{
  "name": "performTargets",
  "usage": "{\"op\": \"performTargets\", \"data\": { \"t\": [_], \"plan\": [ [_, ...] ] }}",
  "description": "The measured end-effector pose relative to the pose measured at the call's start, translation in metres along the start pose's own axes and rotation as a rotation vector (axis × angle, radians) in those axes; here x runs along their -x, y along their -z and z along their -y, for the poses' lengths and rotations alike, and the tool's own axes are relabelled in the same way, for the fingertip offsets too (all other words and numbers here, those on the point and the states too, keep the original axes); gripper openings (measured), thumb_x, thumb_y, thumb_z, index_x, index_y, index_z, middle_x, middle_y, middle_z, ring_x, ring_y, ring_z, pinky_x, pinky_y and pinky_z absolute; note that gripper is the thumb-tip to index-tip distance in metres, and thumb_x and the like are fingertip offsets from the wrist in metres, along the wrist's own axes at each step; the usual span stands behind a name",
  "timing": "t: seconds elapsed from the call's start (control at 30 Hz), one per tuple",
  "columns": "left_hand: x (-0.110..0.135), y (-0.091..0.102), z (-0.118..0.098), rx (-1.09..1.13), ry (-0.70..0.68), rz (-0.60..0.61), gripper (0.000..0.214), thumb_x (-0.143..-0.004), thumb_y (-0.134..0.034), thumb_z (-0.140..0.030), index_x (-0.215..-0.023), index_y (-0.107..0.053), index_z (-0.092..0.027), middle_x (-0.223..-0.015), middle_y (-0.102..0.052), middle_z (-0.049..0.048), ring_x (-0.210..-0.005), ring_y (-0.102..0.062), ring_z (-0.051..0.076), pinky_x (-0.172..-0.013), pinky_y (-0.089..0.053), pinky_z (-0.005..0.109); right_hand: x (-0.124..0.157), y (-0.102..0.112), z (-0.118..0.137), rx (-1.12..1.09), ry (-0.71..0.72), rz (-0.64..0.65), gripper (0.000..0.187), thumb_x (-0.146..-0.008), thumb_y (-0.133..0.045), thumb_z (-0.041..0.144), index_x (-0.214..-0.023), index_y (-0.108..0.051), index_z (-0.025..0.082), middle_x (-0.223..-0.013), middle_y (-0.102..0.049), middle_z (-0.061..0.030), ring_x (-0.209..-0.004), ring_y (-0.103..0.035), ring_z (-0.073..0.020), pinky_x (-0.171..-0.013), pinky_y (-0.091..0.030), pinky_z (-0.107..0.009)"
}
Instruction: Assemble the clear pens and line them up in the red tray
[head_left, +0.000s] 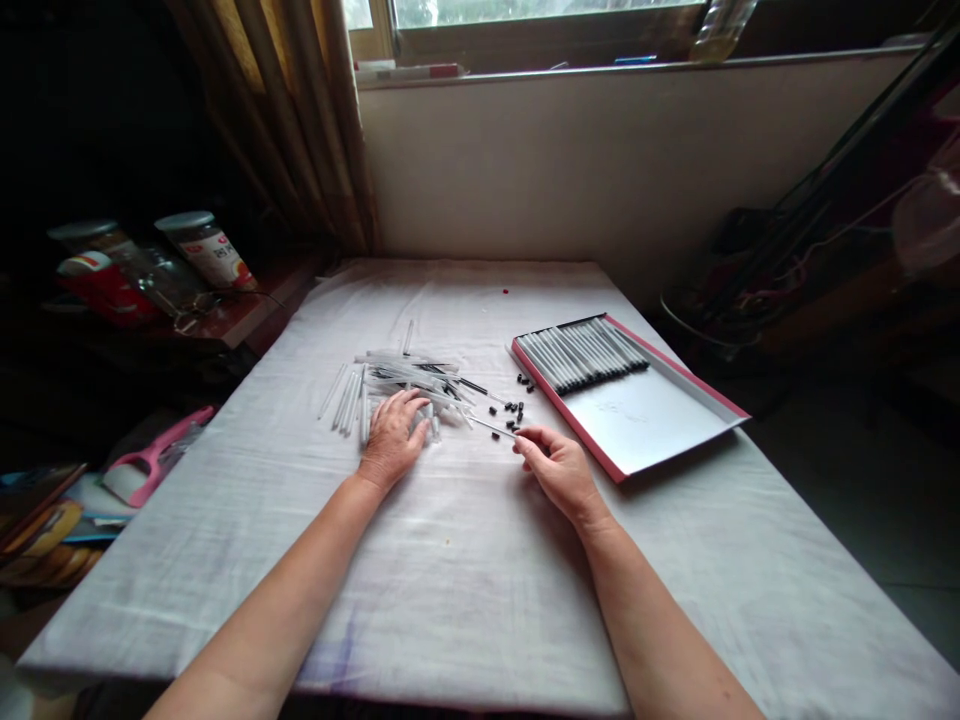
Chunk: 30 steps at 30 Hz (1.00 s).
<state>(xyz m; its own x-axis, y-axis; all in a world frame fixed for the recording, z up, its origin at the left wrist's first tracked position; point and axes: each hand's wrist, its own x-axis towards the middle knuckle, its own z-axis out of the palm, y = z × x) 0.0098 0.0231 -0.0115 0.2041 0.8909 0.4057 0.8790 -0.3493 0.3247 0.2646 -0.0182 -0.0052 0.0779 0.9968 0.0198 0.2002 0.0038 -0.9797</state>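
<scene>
My left hand [394, 435] rests palm down, fingers spread, on a loose heap of clear pen tubes [397, 375] on the white cloth. My right hand [559, 465] pinches the end of a thin pen refill [491, 426] that lies on the cloth and points left. Several small black caps [514, 408] are scattered just beyond the right hand. A shallow pink-edged tray [645, 415] lies to the right, with a row of assembled pens [581, 352] at its far end.
The table [465, 570] is covered in white cloth and stands against a wall below a window. Jars [206, 250] stand on a low shelf at the left, with a pink tool [154, 460] below. Cables and clutter sit at the right.
</scene>
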Motion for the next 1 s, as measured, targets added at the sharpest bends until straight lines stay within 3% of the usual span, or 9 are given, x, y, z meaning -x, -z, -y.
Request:
{"op": "performTargets", "data": {
  "t": [0.2,0.37,0.5,0.63,0.73,0.8,0.9,1.0],
  "plan": [
    [0.0,0.017,-0.006,-0.064,-0.093,-0.006,0.026,-0.088,-0.049,-0.02,-0.105,-0.068,-0.025,-0.122,-0.063,0.0068,-0.118,-0.052,0.027,-0.103,-0.036,0.046,-0.002,0.002,-0.003,0.036,0.002,-0.022,0.037,-0.075,-0.062,0.047,-0.091,-0.071,0.015,-0.076,-0.071,-0.0079,-0.061,-0.062,-0.0177,-0.057,-0.051,-0.03],
    [-0.021,0.012,-0.026,-0.16,-0.199,0.098,0.02,-0.083,-0.06,-0.025,-0.099,-0.072,-0.026,-0.105,-0.067,0.0081,-0.103,-0.055,0.028,-0.091,-0.038,0.046,-0.001,0.002,-0.002,0.045,0.01,-0.023,0.035,-0.074,-0.061,0.044,-0.089,-0.073,0.015,-0.071,-0.069,-0.0057,-0.057,-0.058,-0.0157,-0.056,-0.049,-0.029],
    [-0.034,0.009,-0.034,-0.255,-0.223,0.142,0.008,-0.081,-0.064,-0.025,-0.082,-0.072,-0.024,-0.101,-0.068,0.0087,-0.101,-0.055,0.03,-0.09,-0.035,0.049,-0.001,0.003,0.0,0.045,-0.007,-0.021,0.035,-0.072,-0.062,0.044,-0.088,-0.074,0.016,-0.07,-0.068,-0.0051,-0.057,-0.057,-0.0156,-0.056,-0.047,-0.029],
    [-0.033,0.012,-0.034,-0.228,-0.225,0.157,0.008,-0.083,-0.06,-0.021,-0.082,-0.068,-0.021,-0.104,-0.069,0.0103,-0.103,-0.056,0.03,-0.092,-0.033,0.049,-0.002,0.004,0.001,0.042,0.004,-0.021,0.034,-0.073,-0.061,0.044,-0.088,-0.074,0.016,-0.07,-0.067,-0.0045,-0.057,-0.056,-0.0151,-0.056,-0.046,-0.029],
    [-0.023,0.015,-0.036,-0.071,-0.196,0.111,0.008,-0.084,-0.057,-0.018,-0.089,-0.064,-0.02,-0.111,-0.068,0.0096,-0.11,-0.056,0.028,-0.095,-0.034,0.046,-0.001,0.006,0.004,0.026,0.015,-0.018,0.032,-0.073,-0.062,0.043,-0.087,-0.074,0.016,-0.068,-0.066,-0.0041,-0.056,-0.054,-0.0144,-0.055,-0.045,-0.028],
    [-0.013,0.017,-0.039,0.085,-0.097,0.058,0.009,-0.087,-0.054,-0.022,-0.092,-0.062,-0.02,-0.105,-0.07,0.0089,-0.104,-0.06,0.026,-0.092,-0.039,0.042,0.0,0.009,0.007,0.012,0.025,-0.021,0.031,-0.073,-0.062,0.042,-0.085,-0.074,0.015,-0.066,-0.065,-0.0039,-0.054,-0.052,-0.0135,-0.053,-0.044,-0.027],
    [0.003,0.018,-0.044,0.449,0.121,0.083,0.018,-0.089,-0.051,-0.034,-0.097,-0.058,-0.019,-0.086,-0.068,0.0055,-0.079,-0.063,0.019,-0.073,-0.047,0.032,0.002,0.011,0.012,-0.005,0.033,-0.007,0.03,-0.072,-0.063,0.041,-0.082,-0.074,0.014,-0.063,-0.063,-0.0034,-0.053,-0.049,-0.0121,-0.05,-0.041,-0.025],
    [0.012,0.016,-0.048,0.86,0.352,0.15,0.032,-0.086,-0.053,-0.044,-0.104,-0.058,-0.017,-0.082,-0.063,0.0035,-0.063,-0.057,0.012,-0.049,-0.041,0.021,0.003,0.01,0.015,-0.013,0.029,0.027,0.03,-0.073,-0.062,0.04,-0.081,-0.074,0.014,-0.062,-0.061,-0.0026,-0.052,-0.048,-0.0114,-0.049,-0.039,-0.024]
  ]
}}
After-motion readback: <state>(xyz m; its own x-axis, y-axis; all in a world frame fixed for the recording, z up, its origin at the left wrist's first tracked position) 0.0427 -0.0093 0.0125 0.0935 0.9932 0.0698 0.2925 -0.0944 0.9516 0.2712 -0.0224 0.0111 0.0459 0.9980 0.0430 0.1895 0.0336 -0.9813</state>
